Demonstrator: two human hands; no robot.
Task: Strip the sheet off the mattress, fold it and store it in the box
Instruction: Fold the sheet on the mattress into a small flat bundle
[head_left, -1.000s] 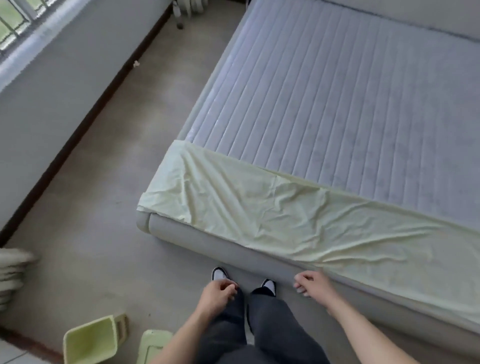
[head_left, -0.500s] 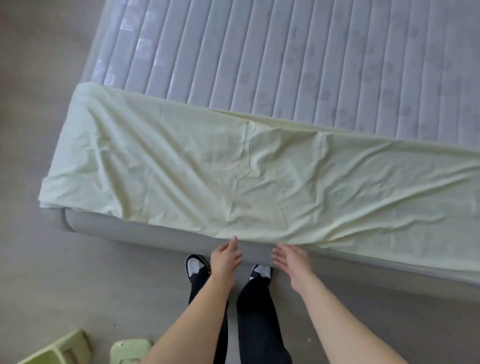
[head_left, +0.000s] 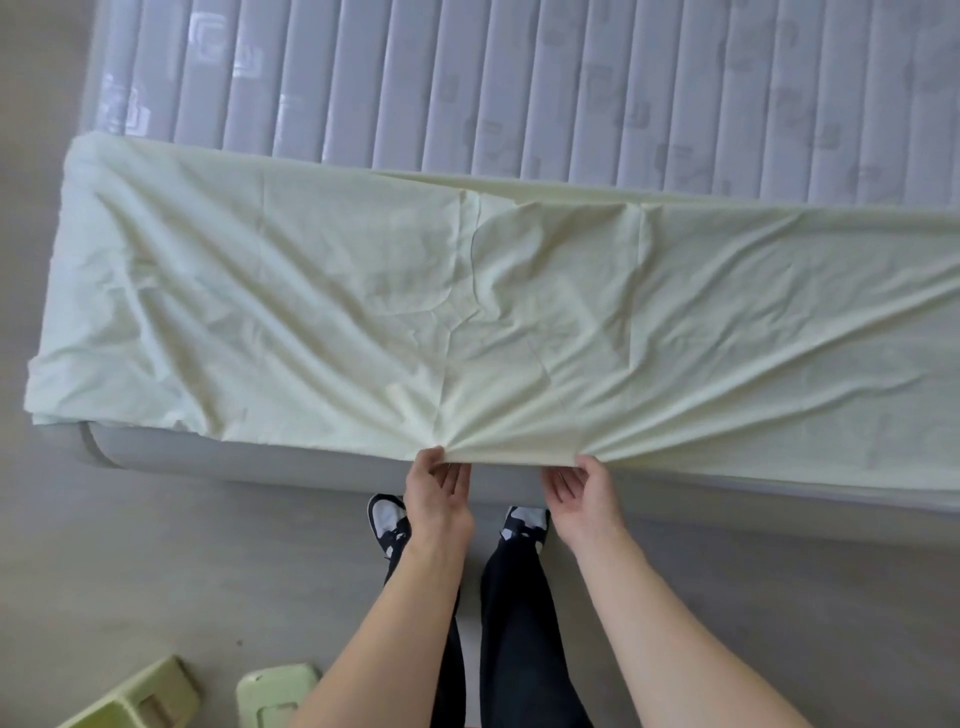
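My left hand (head_left: 436, 499) pinches the near edge of the pale yellow sheet (head_left: 415, 291), thumb over the hem, and my right hand (head_left: 584, 493) pinches the same edge just beside it, creases fanning out from both grips. The sheet lies folded in a long band across the foot of the mattress (head_left: 519, 78), overhanging the grey bed base (head_left: 208, 452). A green box (head_left: 140, 696) and its lid (head_left: 275, 693) sit on the floor (head_left: 156, 545) beside my shoes.
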